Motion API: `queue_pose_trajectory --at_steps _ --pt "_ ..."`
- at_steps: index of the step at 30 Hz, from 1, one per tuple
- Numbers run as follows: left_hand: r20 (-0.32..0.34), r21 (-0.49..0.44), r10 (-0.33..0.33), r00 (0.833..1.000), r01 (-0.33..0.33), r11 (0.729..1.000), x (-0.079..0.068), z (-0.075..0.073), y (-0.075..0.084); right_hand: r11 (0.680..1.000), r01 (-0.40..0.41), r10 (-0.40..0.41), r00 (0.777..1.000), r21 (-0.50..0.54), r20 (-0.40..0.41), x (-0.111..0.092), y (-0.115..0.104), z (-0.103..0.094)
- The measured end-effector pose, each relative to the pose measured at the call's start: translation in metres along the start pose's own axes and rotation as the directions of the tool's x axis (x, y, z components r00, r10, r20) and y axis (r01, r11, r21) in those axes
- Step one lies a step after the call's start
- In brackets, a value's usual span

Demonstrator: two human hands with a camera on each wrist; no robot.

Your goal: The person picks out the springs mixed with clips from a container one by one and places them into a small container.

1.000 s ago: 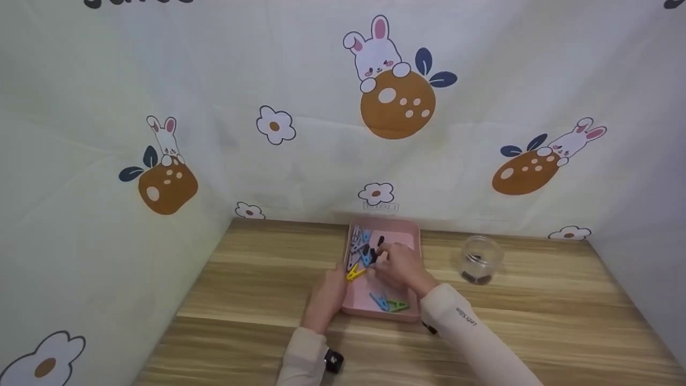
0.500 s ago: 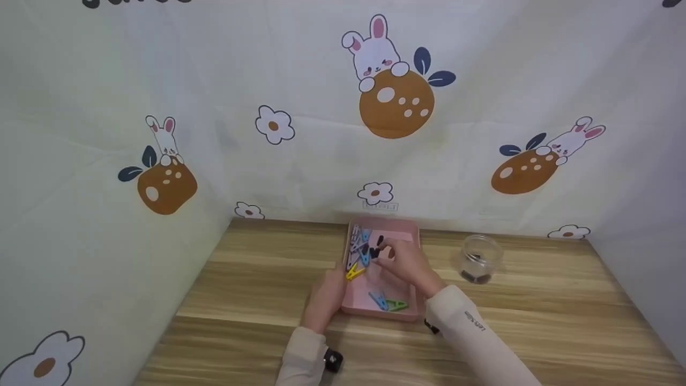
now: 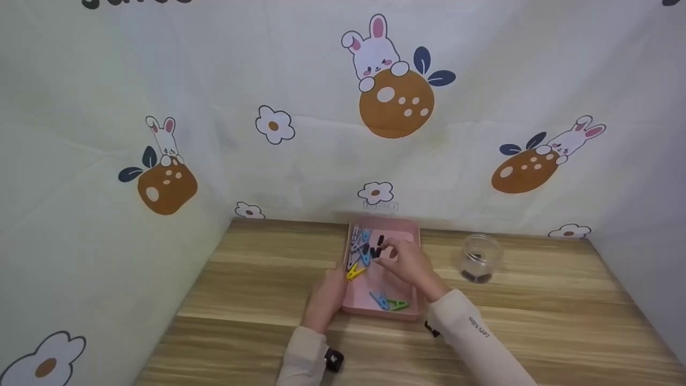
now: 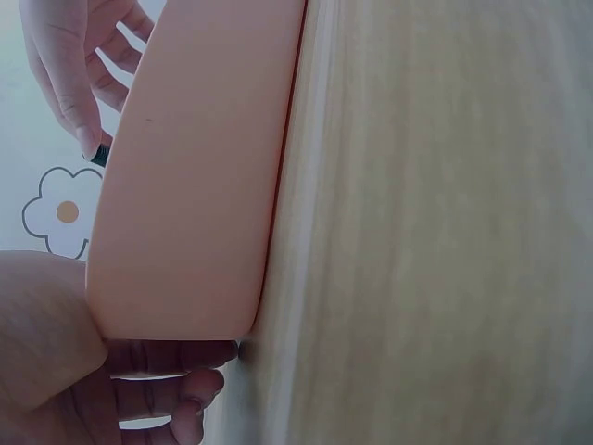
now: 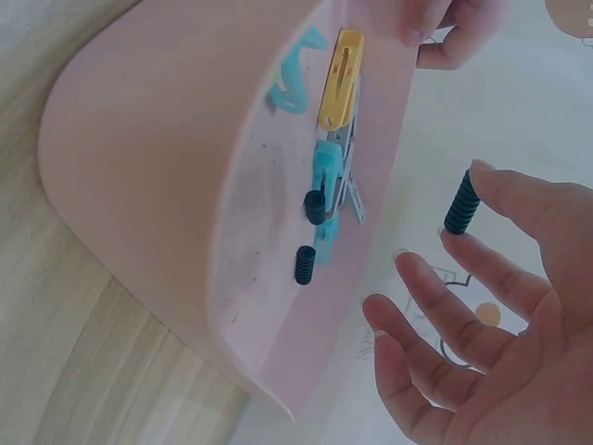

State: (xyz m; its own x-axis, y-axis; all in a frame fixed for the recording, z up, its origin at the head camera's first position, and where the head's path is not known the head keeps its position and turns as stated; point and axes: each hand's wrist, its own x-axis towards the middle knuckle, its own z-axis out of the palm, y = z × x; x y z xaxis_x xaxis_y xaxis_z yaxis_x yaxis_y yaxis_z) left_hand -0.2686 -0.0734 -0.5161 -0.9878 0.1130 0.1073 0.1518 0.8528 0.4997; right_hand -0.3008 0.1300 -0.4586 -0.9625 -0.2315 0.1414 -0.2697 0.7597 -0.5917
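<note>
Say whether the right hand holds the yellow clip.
No, the right hand pinches a ribbed piece; the yellow clip lies in the tray.

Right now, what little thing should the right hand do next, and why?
Probably carry the dark ribbed cylinder over to the clear jar. The right hand pinches it between thumb and index finger, and other dark pieces lie in that jar.

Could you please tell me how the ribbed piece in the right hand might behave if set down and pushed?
The ribbed piece looks cylindrical, so it may well roll if laid on its side. Its ridges probably make it less slippery for the right hand. It is likely light, as thumb and one fingertip alone hold it.
</note>
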Motion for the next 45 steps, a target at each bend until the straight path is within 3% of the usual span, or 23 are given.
queue_pose_trajectory --at_steps 6,21,40,45 --pt "-0.091 0.09 0.106 0.99 -0.098 0.991 0.003 0.002 -0.002 1.0 -0.009 0.009 1.0 0.016 -0.028 -0.002 0.001 -0.001" --pt "-0.021 0.053 0.027 0.999 -0.026 0.998 0.003 0.002 0.0 0.998 0.003 0.003 0.995 0.058 -0.103 -0.016 -0.001 -0.012" --pt "-0.037 0.036 0.016 0.999 -0.015 0.999 0.001 0.002 0.001 0.996 -0.056 0.064 0.988 0.065 -0.138 -0.025 0.004 -0.017" --pt "-0.017 -0.022 -0.004 1.0 0.004 1.0 0.001 0.001 0.0 0.997 -0.071 0.077 0.986 0.043 -0.149 -0.026 0.005 -0.018"
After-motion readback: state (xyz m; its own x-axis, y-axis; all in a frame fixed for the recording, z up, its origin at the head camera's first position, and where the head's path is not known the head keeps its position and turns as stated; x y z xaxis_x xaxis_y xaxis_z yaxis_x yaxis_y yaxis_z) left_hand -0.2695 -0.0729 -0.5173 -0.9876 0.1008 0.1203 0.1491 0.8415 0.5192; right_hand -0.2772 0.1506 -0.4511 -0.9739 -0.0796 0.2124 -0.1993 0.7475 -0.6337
